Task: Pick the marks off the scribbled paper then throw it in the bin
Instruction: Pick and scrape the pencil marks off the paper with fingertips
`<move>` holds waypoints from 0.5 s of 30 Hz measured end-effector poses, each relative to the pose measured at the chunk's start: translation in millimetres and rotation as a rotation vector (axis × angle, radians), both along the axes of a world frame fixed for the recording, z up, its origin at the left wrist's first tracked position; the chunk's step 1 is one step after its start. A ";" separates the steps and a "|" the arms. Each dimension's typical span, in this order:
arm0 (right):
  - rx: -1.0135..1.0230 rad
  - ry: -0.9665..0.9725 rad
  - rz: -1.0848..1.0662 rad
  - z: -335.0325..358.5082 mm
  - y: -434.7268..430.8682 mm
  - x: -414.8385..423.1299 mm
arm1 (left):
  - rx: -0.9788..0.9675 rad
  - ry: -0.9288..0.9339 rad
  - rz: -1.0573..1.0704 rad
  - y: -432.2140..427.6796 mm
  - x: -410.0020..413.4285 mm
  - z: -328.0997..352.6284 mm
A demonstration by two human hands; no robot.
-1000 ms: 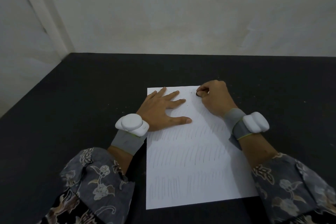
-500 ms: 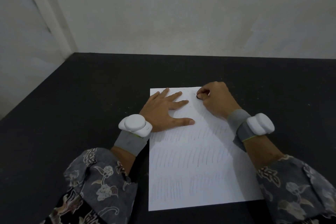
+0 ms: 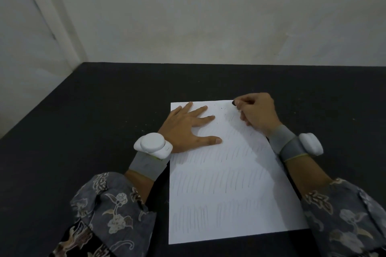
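One sheet of paper (image 3: 229, 183) lies flat on the black table (image 3: 83, 131) in the lower centre of the frame, its far edge just below the middle. The left hand (image 3: 188, 127) rests on the sheet's upper left corner with fingers spread and straight, pressing it down and holding nothing. The right hand (image 3: 257, 112) sits at the upper right corner with fingers curled, pinching a small dark object (image 3: 234, 102), probably an eraser, whose tip touches the sheet near its far edge.

Judging from this, erasing has barely started: faint rows of slanted pencil strokes (image 3: 219, 185) cover nearly the whole sheet. A few dark crumbs (image 3: 222, 108) lie between the two hands.

Several things could go wrong. The sheet is thin and pinned at one corner only, so a hard rub towards the unpinned lower half may wrinkle or tear it. Rubbing at the very edge may fold the corner under or push the sheet off its place. Dark crumbs dragged under the right hand could smear new marks. No bin is visible anywhere in the frame, so its position cannot be told.

Counted: one sheet, one dark object, two hands, two white wrist devices, one on the left wrist (image 3: 153, 145) and one on the right (image 3: 310, 144), and roughly four bands of strokes.
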State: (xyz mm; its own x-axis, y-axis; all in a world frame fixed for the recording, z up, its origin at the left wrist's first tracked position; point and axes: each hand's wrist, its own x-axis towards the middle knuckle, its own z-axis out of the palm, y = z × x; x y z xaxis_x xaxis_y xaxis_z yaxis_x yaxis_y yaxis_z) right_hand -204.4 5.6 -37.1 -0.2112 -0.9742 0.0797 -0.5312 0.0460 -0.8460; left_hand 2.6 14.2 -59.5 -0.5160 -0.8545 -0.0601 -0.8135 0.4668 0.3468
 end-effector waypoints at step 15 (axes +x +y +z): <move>0.197 -0.800 0.190 18.2 4.6 -8.2 | 0.010 0.060 0.015 0.9 0.8 1.3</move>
